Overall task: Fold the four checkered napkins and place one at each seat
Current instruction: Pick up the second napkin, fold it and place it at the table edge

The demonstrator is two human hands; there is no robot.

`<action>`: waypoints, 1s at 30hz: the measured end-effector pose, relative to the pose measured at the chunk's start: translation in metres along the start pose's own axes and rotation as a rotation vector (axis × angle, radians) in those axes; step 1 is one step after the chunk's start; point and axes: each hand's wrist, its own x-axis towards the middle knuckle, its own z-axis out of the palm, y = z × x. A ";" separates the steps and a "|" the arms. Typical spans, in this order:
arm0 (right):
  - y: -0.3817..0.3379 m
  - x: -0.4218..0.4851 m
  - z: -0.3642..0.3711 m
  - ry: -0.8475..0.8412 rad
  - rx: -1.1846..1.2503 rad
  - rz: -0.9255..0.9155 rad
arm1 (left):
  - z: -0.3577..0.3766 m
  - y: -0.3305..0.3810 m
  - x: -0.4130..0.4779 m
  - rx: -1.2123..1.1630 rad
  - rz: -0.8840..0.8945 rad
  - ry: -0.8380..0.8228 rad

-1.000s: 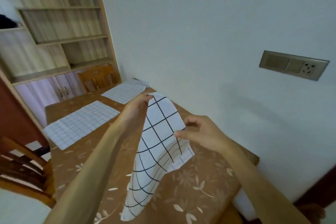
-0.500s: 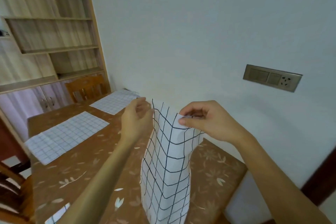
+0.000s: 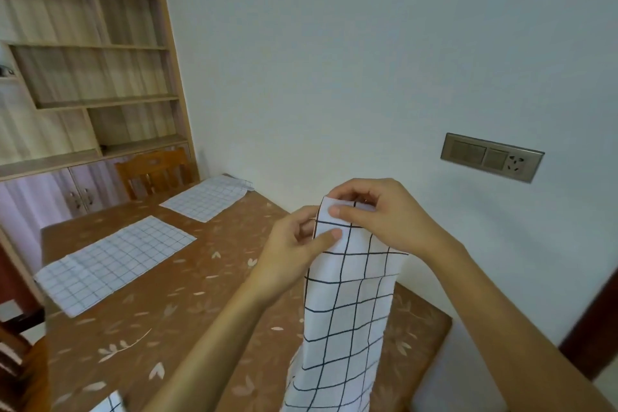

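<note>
Head view: both hands pinch the top edge of a checkered napkin (image 3: 347, 304) hanging over the table's (image 3: 160, 321) near right corner. The left hand (image 3: 294, 244) grips its left side, the right hand (image 3: 384, 214) its top corner. Two more napkins (image 3: 113, 261) lie flat toward the far left edge.

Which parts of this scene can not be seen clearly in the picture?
- Held napkin: lower end cut off by the bottom edge of the head view; top corners hidden under the left hand and right hand.
- Fourth napkin: only a corner shows at the bottom edge.
- Far napkin: far end rumpled; fold unclear.
</note>
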 end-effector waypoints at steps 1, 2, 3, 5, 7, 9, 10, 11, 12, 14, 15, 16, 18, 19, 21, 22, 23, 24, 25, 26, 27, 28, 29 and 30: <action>0.001 -0.001 -0.002 0.017 -0.004 -0.007 | -0.001 -0.001 0.002 -0.032 -0.011 0.017; 0.001 -0.002 -0.005 0.030 -0.020 -0.013 | -0.003 0.000 0.003 -0.049 -0.021 0.037; 0.003 -0.003 -0.009 0.032 -0.052 -0.013 | -0.006 0.001 0.004 -0.054 -0.029 0.053; 0.007 -0.007 -0.018 -0.014 -0.117 0.031 | -0.012 0.004 0.006 -0.063 -0.036 0.048; 0.012 -0.011 -0.028 -0.108 -0.128 0.128 | -0.018 0.010 0.010 -0.069 -0.036 0.023; 0.016 -0.014 -0.037 -0.179 -0.074 0.182 | -0.026 0.014 0.013 -0.070 -0.018 0.003; 0.018 -0.015 -0.040 -0.192 -0.033 0.182 | -0.029 0.017 0.015 -0.073 -0.007 -0.008; 0.019 -0.016 -0.042 -0.189 0.003 0.177 | -0.032 0.019 0.016 -0.077 -0.002 -0.024; 0.019 -0.018 -0.043 -0.177 0.034 0.172 | -0.036 0.022 0.017 -0.090 -0.002 -0.048; 0.018 -0.018 -0.045 -0.140 0.038 0.162 | -0.042 0.025 0.018 -0.118 -0.009 -0.111; 0.018 -0.017 -0.046 -0.127 0.024 0.176 | -0.044 0.027 0.018 -0.124 -0.011 -0.141; 0.017 -0.016 -0.048 -0.124 0.035 0.205 | -0.046 0.028 0.018 -0.130 -0.012 -0.169; 0.018 -0.015 -0.049 -0.142 0.124 0.273 | -0.046 0.031 0.017 -0.161 -0.010 -0.206; 0.020 -0.016 -0.048 -0.147 0.172 0.293 | -0.046 0.032 0.017 -0.184 -0.006 -0.208; 0.030 -0.019 -0.041 -0.140 0.333 0.301 | -0.046 0.033 0.017 -0.218 0.003 -0.182; 0.034 -0.021 -0.035 -0.125 0.475 0.295 | -0.046 0.033 0.017 -0.228 0.006 -0.168; 0.037 -0.023 -0.030 -0.109 0.617 0.286 | -0.047 0.033 0.017 -0.233 0.003 -0.159; 0.039 -0.024 -0.025 -0.081 0.718 0.275 | -0.048 0.033 0.017 -0.235 -0.006 -0.154; 0.039 -0.025 -0.022 -0.042 0.770 0.266 | -0.050 0.033 0.018 -0.232 -0.020 -0.148; 0.037 -0.026 -0.020 -0.007 0.790 0.259 | -0.051 0.032 0.018 -0.230 -0.038 -0.140; 0.036 -0.026 -0.018 0.026 0.790 0.257 | -0.052 0.031 0.019 -0.226 -0.057 -0.123; 0.034 -0.026 -0.018 0.052 0.774 0.254 | -0.052 0.030 0.019 -0.223 -0.071 -0.104; 0.032 -0.026 -0.018 0.080 0.746 0.253 | -0.052 0.030 0.019 -0.216 -0.078 -0.083; 0.030 -0.026 -0.018 0.109 0.710 0.247 | -0.051 0.030 0.019 -0.199 -0.076 -0.060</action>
